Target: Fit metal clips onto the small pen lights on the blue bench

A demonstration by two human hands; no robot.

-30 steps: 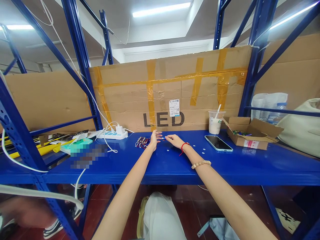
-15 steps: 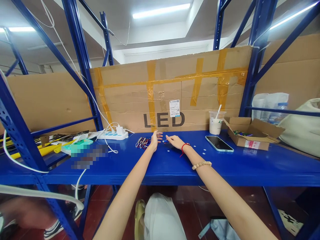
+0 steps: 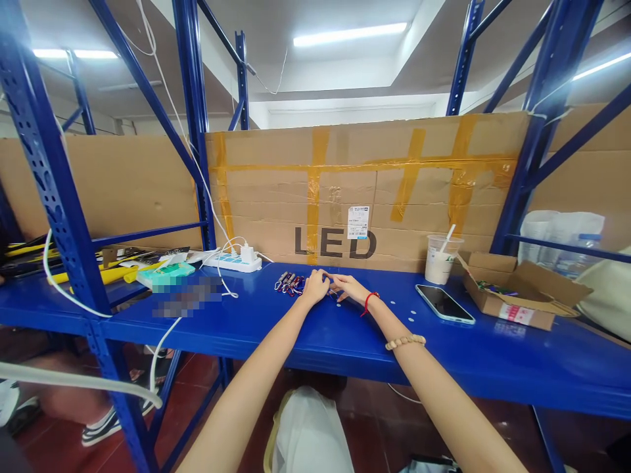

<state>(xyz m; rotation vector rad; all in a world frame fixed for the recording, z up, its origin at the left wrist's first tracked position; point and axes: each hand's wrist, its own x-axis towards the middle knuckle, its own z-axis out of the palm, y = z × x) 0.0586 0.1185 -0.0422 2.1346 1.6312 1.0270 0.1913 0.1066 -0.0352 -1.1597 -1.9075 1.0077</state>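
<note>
Both hands meet far out on the blue metal shelf top (image 3: 345, 335). The left hand (image 3: 315, 287) is curled, fingers drawn in, and the right hand (image 3: 348, 287) lies flatter with its fingertips toward the left; between them sits a small blue pen-like metal piece (image 3: 331, 282), though the view is too small to tell which hand actually grips it. Just left of the left hand lies a cluster of small metal keychain torches with clips (image 3: 288, 283). Such a piece looks light, stiff and smooth, likely to roll or slip; it is best pinched across its barrel between thumb and forefinger.
</note>
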